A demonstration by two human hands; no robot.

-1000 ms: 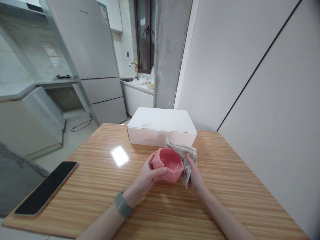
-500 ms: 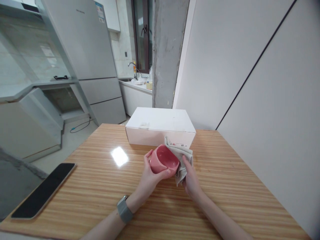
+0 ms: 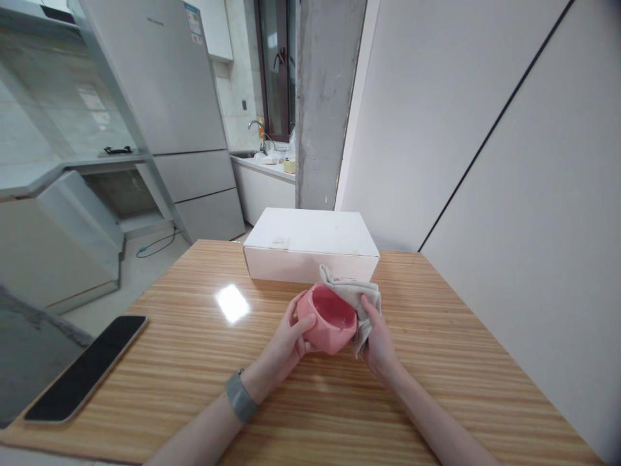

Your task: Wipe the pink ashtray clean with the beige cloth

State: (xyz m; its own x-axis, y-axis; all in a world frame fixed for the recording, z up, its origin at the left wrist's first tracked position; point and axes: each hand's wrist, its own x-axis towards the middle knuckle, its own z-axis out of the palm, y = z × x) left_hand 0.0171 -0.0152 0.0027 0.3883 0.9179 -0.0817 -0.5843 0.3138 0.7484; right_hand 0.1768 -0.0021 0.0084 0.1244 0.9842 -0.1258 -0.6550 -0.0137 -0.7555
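A pink bowl with a faceted outside is tilted, its opening turned up and toward the right. Around its left side, my left hand is closed, the thumb near the rim and the fingers partly hidden behind and beneath. My right hand grips a folded light grey cloth, thumb on top. The cloth lies against the bowl's right side and reaches over its far rim. Which of the right fingers press on the bowl is hidden by the cloth.
Behind the hands, a white box stands at the far edge of the wooden table. A dark flat slab, like a large phone or tablet, lies at the left edge. A white wall borders the right.
The bowl has moved slightly right and turned in my left hand, whose thumb has shifted from the near rim to the left side. My right hand and the cloth have moved slightly right.
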